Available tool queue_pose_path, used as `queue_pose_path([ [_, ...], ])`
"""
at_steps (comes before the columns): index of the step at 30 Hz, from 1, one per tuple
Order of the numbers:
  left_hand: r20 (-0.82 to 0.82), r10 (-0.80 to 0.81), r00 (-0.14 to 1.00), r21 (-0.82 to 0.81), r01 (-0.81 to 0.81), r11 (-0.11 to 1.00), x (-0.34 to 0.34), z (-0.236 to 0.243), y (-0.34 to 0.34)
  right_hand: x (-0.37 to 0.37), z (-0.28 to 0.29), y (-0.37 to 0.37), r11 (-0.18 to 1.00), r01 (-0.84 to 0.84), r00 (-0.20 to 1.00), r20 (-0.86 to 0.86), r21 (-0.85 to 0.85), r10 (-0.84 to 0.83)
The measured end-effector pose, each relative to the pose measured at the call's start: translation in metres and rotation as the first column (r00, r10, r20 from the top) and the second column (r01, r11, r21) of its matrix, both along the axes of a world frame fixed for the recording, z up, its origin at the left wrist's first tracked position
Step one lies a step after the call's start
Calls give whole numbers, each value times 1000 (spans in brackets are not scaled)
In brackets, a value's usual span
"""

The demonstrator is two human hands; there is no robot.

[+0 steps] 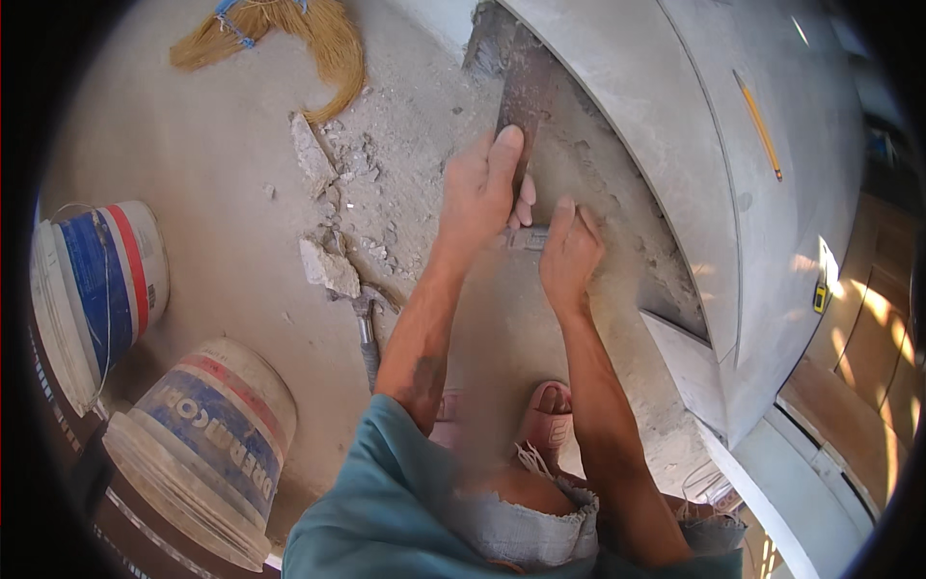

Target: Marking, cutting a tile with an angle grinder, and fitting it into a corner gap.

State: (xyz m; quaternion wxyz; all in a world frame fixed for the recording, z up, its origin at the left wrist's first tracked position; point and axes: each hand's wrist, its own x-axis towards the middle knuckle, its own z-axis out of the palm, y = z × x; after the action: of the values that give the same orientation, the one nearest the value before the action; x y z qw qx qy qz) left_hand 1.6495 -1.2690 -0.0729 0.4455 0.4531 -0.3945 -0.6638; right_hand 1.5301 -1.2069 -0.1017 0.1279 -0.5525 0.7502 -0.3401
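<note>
My left hand (479, 188) is closed around the lower end of a long, flat, dark brown board (526, 87), its thumb lying along the face. The board slants up and away beside the rough edge under a curved-looking grey panel. My right hand (571, 253) is a little to the right and lower, fingers closed at the end of a short grey piece (529, 237). That piece bridges the gap between my two hands; its kind is not clear. Left of my left forearm, a claw hammer (367, 323) lies on the dusty floor, beside a broken mortar chunk (330, 268).
More rubble (313, 154) lies on the floor to the left, below a straw broom (328, 48). Two white, blue and red buckets (227, 415) stand at the left. A yellow pencil (759, 125) and a yellow tape measure (820, 297) rest on the grey panel (694, 106).
</note>
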Motion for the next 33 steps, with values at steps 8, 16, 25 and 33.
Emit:
queue_pose_path([
  [8, -54, 63, 997, 33, -62, 998, -6, 1, 13, -5, -4, 22, 999, 19, 1000, -15, -51, -19],
  [16, -34, 49, 998, 39, -47, 998, -8, 4, -15, -10, 7, -1, 998, -16, 999, -40, 68, 19],
  [25, 58, 20, 998, 16, -21, 1000, 2, 19, -28, -8, 20, -15, 989, -1, 999, 33, 150, -4],
  [33, -23, 8, 1000, 204, -4, 979, -6, -6, 11, -9, -13, 27, 1000, -2, 1000, 5, 3, 2],
])
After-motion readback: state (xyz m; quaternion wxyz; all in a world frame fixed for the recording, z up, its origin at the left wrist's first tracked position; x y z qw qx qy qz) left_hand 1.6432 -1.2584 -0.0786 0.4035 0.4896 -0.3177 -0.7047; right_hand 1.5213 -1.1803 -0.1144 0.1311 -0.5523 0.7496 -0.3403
